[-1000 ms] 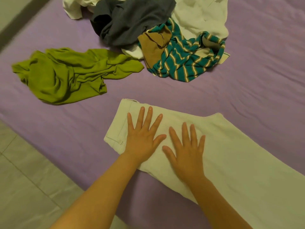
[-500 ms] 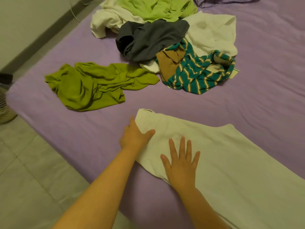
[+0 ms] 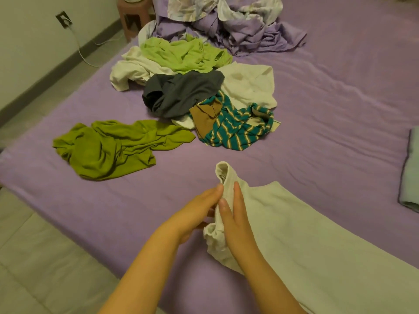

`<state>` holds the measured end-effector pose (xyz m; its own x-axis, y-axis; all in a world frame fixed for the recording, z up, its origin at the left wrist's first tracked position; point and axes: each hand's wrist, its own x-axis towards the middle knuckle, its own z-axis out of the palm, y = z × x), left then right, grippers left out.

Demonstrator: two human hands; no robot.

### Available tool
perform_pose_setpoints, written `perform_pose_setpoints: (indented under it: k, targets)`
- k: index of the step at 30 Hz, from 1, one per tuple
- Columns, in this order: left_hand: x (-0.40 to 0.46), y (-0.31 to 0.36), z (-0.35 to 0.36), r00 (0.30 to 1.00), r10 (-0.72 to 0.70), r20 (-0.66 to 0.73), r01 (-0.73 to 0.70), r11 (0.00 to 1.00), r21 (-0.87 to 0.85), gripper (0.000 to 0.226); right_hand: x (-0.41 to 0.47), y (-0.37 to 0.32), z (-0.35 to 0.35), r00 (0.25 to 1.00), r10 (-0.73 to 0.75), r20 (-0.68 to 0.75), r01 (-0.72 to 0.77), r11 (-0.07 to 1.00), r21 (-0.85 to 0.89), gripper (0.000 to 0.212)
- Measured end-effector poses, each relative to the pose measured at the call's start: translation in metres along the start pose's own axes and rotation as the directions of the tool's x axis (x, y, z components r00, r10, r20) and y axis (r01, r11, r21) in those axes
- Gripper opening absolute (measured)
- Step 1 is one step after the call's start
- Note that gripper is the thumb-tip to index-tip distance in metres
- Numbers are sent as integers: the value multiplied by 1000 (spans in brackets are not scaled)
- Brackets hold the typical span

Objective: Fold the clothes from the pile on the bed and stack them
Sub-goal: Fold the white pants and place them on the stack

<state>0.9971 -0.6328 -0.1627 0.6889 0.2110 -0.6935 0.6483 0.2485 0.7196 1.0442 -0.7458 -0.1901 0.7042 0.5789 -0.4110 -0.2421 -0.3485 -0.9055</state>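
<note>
Purple bed (image 3: 317, 137): both hands (image 3: 235, 219) pinch white garment (image 3: 306, 234) edge.

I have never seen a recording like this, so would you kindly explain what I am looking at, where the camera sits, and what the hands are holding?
There is no machine here: a person wears one wide-angle camera on the head, looking forward and down at their own bare arms. The surface is a bed with a purple sheet. The left hand and right hand together hold up the near end of a long white garment; the rest lies flat on the bed. Further away lie an olive-green garment and a pile of unfolded clothes: a dark grey piece, a teal striped one, a light green one, white ones. Crumpled purple bedding lies behind.
</note>
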Motion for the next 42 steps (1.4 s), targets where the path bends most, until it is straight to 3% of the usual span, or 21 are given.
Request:
perform_pose_setpoints:
  k: [2, 4, 8, 11, 13, 15, 17, 18, 22, 26, 31, 37, 42]
  targets:
    - [-3, 6, 29, 999, 49, 3, -49, 999, 5, 31, -10, -10, -22, 1000, 4, -18, -2, 993, 120, 54]
    - [-3, 8, 57, 996, 91, -12, -91, 996, 7, 31, -21, -15, -51, 1000, -12, -16, 14, 992, 129, 50]
    - [3, -2, 109, 990, 131, 45, -132, 991, 33, 35, -39, -3, -110, 991, 30, -131, -34, 999, -29, 40]
    - [7, -14, 148, 991, 71, 113, -77, 996, 47, 49, -49, 30, -147, 961, 61, -270, -101, 986, -136, 44]
    - [12, -26, 167, 993, 104, 53, -110, 987, 114, 51, -57, 56, -167, 935, 97, -341, -146, 982, -122, 46]
    - [22, -40, 176, 957, 276, -86, -219, 885, 410, 38, -66, 80, -186, 908, 135, -397, -177, 982, -70, 50]
    - [36, -55, 177, 904, 412, -111, -206, 649, 732, 39, -73, 99, -202, 884, 162, -438, -195, 980, -33, 57]
    - [43, -63, 178, 914, 397, -87, -163, 556, 815, 44, -75, 107, -209, 875, 176, -451, -204, 979, -14, 59]
    - [66, -95, 195, 952, 305, 1, -84, 260, 962, 57, -81, 137, -226, 838, 214, -502, -231, 973, 28, 70]
    - [83, -124, 206, 923, 383, 30, -73, 97, 993, 72, -80, 159, -226, 819, 195, -540, -230, 973, 2, 74]
    - [90, -134, 212, 878, 471, 89, -135, 64, 989, 71, -80, 172, -222, 777, 124, -617, -194, 980, -47, 70]
    - [94, -138, 215, 881, 455, 128, -152, 16, 988, 71, -80, 178, -222, 737, 141, -660, -241, 969, -62, 65]
    - [99, -140, 222, 824, 521, 225, -239, -41, 970, 71, -85, 183, -231, 700, 92, -708, -251, 960, -124, 60]
